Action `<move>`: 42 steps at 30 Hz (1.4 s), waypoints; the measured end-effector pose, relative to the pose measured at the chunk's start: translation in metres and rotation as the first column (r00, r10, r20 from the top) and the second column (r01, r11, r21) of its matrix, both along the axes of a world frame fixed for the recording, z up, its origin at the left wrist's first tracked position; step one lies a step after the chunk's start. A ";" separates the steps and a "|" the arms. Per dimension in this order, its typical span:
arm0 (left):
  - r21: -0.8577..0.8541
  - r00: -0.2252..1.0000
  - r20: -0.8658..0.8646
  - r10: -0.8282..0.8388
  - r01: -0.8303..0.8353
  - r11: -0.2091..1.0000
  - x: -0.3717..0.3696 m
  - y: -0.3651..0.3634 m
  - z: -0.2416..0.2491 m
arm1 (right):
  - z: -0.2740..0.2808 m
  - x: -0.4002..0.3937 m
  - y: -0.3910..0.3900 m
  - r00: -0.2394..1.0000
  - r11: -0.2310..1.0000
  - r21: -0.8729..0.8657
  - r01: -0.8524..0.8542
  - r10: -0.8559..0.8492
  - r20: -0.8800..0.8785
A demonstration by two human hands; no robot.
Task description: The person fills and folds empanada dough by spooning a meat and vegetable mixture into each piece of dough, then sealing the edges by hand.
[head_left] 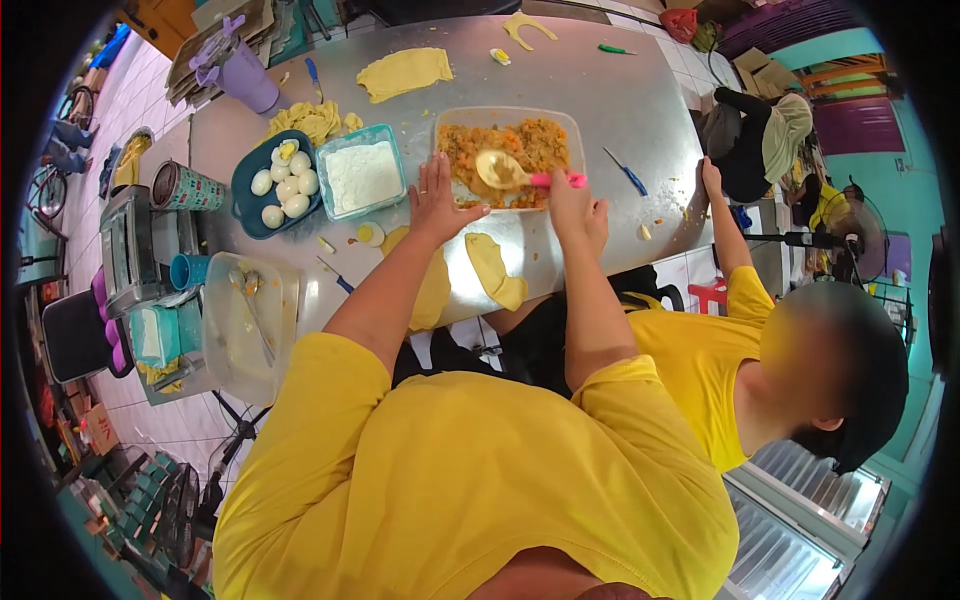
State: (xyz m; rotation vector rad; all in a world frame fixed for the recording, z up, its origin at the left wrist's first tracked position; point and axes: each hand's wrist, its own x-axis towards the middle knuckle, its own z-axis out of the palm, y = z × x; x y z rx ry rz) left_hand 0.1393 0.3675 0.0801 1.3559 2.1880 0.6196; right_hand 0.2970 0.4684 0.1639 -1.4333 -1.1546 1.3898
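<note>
A clear container (578,140) of orange-brown filling (545,140) stands on the metal table. My right hand (578,212) is closed round the pink handle of a spoon (500,170), whose bowl rests over the filling. At the container's left front corner is my left hand (438,212), fingers spread. Pieces of flat yellow dough (490,268) lie near the front edge, partly behind my left forearm. A teal box of white flour (362,178) and a blue bowl with several peeled eggs (287,188) stand to the left.
A dough sheet (405,74) lies at the back, and a blue-handled knife (630,175) to the right. A purple tumbler (245,80) and an empty-looking plastic tub (250,325) are at the left. A person in yellow (700,370) is close on my right, one hand on the table edge.
</note>
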 end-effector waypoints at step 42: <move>0.041 0.990 0.106 0.091 -0.096 0.995 0.003 0.004 -0.020 | -0.032 -0.020 -0.043 0.597 0.411 0.436 -0.801 0.488 0.637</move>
